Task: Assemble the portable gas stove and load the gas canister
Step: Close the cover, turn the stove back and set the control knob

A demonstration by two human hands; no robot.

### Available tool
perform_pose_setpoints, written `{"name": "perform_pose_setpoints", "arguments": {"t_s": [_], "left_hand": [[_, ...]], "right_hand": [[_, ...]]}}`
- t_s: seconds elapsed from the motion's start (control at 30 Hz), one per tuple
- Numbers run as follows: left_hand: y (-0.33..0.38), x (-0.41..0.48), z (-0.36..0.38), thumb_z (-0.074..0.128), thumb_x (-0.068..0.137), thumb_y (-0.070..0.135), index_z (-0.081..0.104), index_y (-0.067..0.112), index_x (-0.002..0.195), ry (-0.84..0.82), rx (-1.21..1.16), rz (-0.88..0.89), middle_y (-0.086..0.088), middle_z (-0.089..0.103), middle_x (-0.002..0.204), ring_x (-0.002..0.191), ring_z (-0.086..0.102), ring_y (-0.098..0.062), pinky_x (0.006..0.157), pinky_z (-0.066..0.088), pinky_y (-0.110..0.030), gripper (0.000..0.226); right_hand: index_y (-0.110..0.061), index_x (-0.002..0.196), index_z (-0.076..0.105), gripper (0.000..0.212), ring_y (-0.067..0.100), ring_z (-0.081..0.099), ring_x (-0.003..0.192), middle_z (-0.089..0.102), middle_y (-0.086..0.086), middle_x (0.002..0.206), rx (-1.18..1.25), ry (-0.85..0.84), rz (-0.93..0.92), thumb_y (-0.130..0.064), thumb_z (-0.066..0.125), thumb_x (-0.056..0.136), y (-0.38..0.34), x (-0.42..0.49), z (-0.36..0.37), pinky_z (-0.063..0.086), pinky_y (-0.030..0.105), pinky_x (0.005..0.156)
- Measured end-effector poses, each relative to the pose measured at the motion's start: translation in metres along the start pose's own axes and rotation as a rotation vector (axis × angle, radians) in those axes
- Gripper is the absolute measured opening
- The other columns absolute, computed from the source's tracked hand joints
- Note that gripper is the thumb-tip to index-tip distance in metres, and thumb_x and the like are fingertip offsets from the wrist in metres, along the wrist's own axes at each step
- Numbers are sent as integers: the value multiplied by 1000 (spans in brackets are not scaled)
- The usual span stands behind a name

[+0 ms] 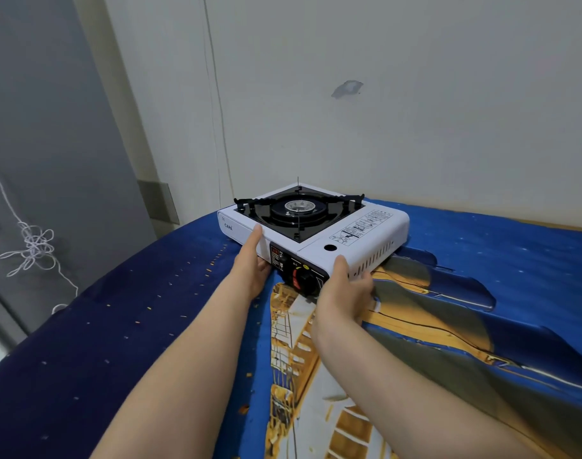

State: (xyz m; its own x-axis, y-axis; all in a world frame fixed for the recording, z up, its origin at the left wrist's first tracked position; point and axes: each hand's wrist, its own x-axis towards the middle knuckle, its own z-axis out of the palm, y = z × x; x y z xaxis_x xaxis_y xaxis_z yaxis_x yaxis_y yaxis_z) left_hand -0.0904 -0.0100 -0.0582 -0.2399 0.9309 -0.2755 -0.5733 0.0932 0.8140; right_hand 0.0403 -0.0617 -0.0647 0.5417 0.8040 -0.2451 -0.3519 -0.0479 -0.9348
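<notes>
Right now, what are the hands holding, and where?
Both hands hold the portable gas stove by its front edge: the left hand left of the control panel, the right hand at the front right corner, thumbs on top.

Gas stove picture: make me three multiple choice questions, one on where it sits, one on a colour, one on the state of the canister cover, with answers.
1. Where does the stove sit?
A. On a bare floor
B. On a blue printed cloth near the wall
C. On a wooden shelf

2. What colour is the stove's casing?
A. White
B. Red
C. Green

3. How is the canister cover?
A. Lifted open
B. Taken off
C. Shut flat

Answers: 1 B, the blue cloth lies under and around it; 2 A, the casing is white around the black burner tray; 3 C, the cover lies level with the top.
</notes>
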Motion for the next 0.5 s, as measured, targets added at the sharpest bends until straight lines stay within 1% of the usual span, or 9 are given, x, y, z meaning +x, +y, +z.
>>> {"name": "perform_pose_setpoints", "arguments": {"t_s": [0.07,0.13,0.2,0.3,0.37,0.43,0.5], "left_hand": [[1,5,0,66,85,43,46,5,135,-22,15,1,-15,62,126,114,61,-26,96,49,-35,66],[1,10,-1,71,82,38,49,5,133,3,16,10,-18,63,124,111,63,-29,91,52,-38,65],[0,12,-3,76,78,33,48,4,132,40,10,6,-20,65,119,107,65,-30,85,55,-38,67],[-3,15,-4,79,75,30,47,3,131,79,2,17,-21,67,115,104,67,-30,89,54,-40,70],[-5,16,-5,81,72,29,46,4,129,107,-16,37,-21,67,114,102,68,-30,87,56,-40,71],[-8,15,-5,81,72,28,48,4,128,109,-20,44,-21,67,114,101,68,-30,84,57,-38,70],[-8,12,-5,81,71,27,50,4,127,114,-21,45,-20,67,113,100,68,-30,84,57,-38,68]], "right_hand": [[-14,140,44,59,28,56,110,55,12,129,-49,-14,-58,-35,61,87,3,0,-1,52,42,91],[-12,137,47,56,28,54,116,55,11,130,-65,-32,-110,-36,61,87,8,2,-1,50,44,94],[-12,137,47,57,29,51,121,53,12,132,-71,-45,-124,-38,61,88,11,3,-2,50,45,95],[-12,136,48,58,30,48,123,52,13,133,-68,-50,-145,-39,60,87,14,4,-2,51,46,94],[-12,136,49,57,28,48,123,50,12,133,-57,-57,-161,-40,60,88,14,8,-3,51,46,94],[-14,137,48,57,25,47,121,47,9,135,-54,-61,-155,-42,58,88,11,16,-3,49,41,93],[-19,137,49,54,23,50,115,46,6,134,-43,-95,-136,-44,55,89,8,25,-4,47,31,81]]}}
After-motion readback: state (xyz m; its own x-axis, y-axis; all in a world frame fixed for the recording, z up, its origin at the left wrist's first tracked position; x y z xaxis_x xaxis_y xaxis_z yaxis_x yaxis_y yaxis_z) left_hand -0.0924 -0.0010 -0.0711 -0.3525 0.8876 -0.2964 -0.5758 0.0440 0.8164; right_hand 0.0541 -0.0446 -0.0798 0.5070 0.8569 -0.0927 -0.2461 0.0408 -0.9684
